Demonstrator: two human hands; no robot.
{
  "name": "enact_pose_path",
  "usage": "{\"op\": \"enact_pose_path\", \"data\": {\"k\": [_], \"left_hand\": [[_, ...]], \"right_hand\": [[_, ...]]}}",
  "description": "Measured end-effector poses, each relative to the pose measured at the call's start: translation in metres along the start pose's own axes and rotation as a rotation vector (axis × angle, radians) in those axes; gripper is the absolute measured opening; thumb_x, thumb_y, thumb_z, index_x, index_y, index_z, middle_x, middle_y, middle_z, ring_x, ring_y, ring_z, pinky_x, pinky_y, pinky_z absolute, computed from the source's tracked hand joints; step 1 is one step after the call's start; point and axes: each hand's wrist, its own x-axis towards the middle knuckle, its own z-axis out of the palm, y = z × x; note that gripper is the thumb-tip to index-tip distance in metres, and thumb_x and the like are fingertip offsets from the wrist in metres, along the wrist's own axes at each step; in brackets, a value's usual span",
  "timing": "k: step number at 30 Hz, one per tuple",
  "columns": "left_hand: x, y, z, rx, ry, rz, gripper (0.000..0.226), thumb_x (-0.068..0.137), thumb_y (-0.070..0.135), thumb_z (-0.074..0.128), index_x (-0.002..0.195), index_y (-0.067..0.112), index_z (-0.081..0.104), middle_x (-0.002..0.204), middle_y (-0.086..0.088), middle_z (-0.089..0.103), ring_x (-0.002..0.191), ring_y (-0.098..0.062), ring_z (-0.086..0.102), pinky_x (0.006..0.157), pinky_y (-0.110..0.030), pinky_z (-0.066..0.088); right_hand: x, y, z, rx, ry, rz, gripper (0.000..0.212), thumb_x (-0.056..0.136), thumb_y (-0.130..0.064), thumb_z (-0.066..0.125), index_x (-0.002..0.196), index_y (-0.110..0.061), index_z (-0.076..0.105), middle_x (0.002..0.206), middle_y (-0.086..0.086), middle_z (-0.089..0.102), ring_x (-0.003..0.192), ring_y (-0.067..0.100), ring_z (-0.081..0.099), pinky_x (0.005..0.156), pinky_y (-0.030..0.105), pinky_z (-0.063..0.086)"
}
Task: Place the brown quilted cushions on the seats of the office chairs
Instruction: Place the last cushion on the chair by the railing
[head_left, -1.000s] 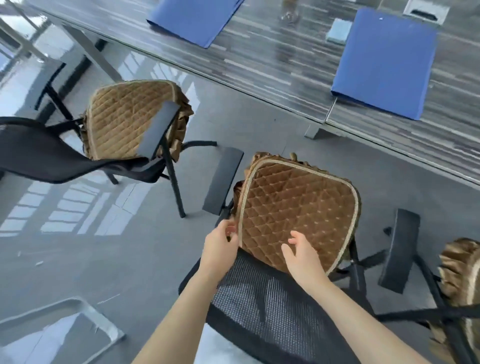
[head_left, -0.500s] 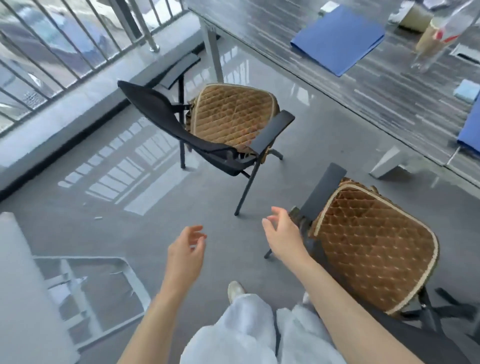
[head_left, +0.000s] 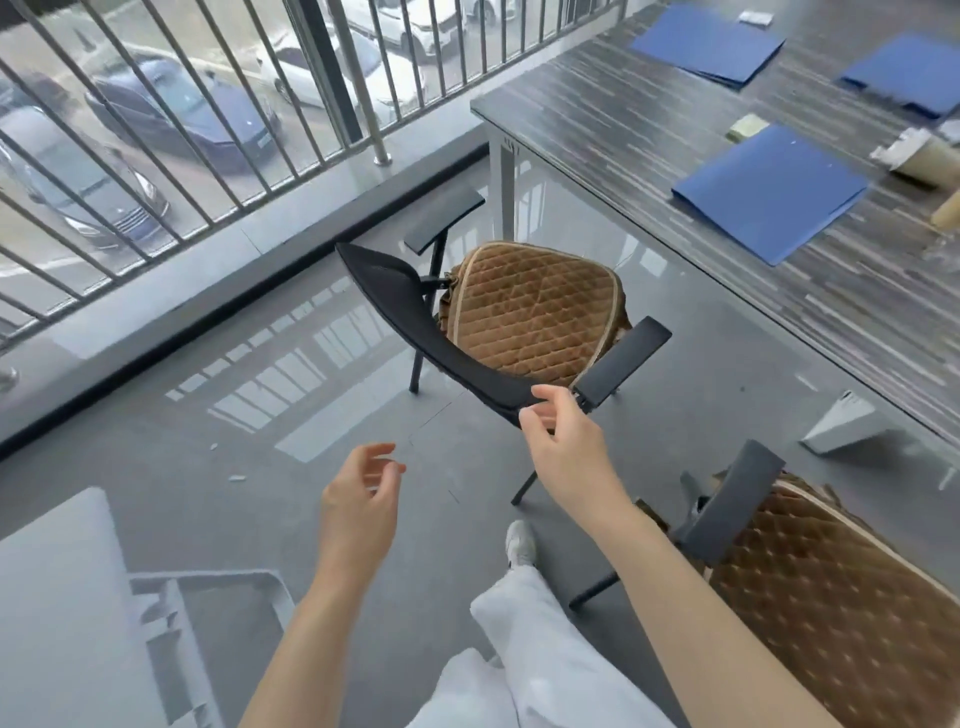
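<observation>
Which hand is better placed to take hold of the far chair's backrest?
Right. The right hand is at the backrest's near end; the left hand hangs open over the floor, farther off.

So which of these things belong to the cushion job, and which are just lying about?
Job: far chair; far cushion on its seat; near chair; near cushion on its seat; right hand at the far chair's backrest; left hand, empty.
Lying about: blue folders, yellow notepad, table, railing.

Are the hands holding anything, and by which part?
Left hand: nothing. Right hand at black mesh chair backrest, near corner; grip cannot be told.
</observation>
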Motion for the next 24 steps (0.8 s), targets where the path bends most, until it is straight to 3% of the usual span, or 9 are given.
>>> {"op": "enact_pose_path", "data": {"k": [3,7,13,16,20,24], "left_hand": [[0.043,0.027,0.007,-0.007,0.011,0.037,0.018,0.093,0.012,0.056,0.105,0.022,0.064,0.089,0.007,0.072,0.087,-0.009,0.067,0.07,-0.017,0.045],[0.095,0.056,0.025,-0.009,0.003,0.068,0.019,0.093,0.01,0.056,0.102,0.026,0.062,0.085,0.01,0.07,0.085,-0.011,0.068,0.073,-0.025,0.049],[0.164,0.092,0.055,0.004,-0.047,0.089,0.018,0.094,0.011,0.058,0.107,0.023,0.063,0.087,0.013,0.068,0.086,-0.005,0.064,0.075,-0.024,0.046],[0.196,0.109,0.071,0.048,-0.138,0.104,0.019,0.095,0.014,0.056,0.11,0.025,0.061,0.092,0.014,0.066,0.089,0.0,0.061,0.072,-0.015,0.044],[0.252,0.124,0.093,0.126,-0.256,0.119,0.025,0.094,0.013,0.055,0.115,0.027,0.058,0.104,0.011,0.063,0.098,-0.006,0.06,0.082,-0.019,0.043],[0.327,0.124,0.124,0.274,-0.443,0.112,0.034,0.096,0.021,0.056,0.13,0.024,0.053,0.122,0.011,0.055,0.109,-0.004,0.051,0.093,-0.021,0.041]], "right_hand": [[0.046,-0.014,-0.01,0.012,0.035,0.006,0.036,0.099,-0.03,0.045,0.134,-0.019,0.047,0.115,-0.004,0.057,0.107,0.013,0.053,0.089,0.025,0.042],[0.109,-0.029,-0.017,-0.028,0.013,0.027,0.037,0.1,-0.03,0.045,0.134,-0.018,0.046,0.111,-0.006,0.056,0.107,0.013,0.054,0.089,0.025,0.041],[0.188,-0.045,-0.029,-0.076,-0.024,0.067,0.035,0.1,-0.031,0.044,0.133,-0.021,0.045,0.116,-0.005,0.056,0.102,0.012,0.054,0.082,0.023,0.043],[0.223,-0.045,-0.031,-0.087,-0.023,0.118,0.035,0.101,-0.031,0.043,0.134,-0.021,0.044,0.111,-0.006,0.054,0.097,0.01,0.052,0.081,0.022,0.041],[0.27,-0.039,-0.027,-0.075,0.003,0.209,0.036,0.1,-0.031,0.044,0.135,-0.022,0.044,0.119,-0.003,0.056,0.102,0.012,0.053,0.087,0.023,0.044],[0.327,-0.029,-0.016,-0.049,0.069,0.345,0.036,0.1,-0.031,0.044,0.135,-0.021,0.044,0.113,-0.005,0.055,0.104,0.015,0.054,0.092,0.029,0.045]]}}
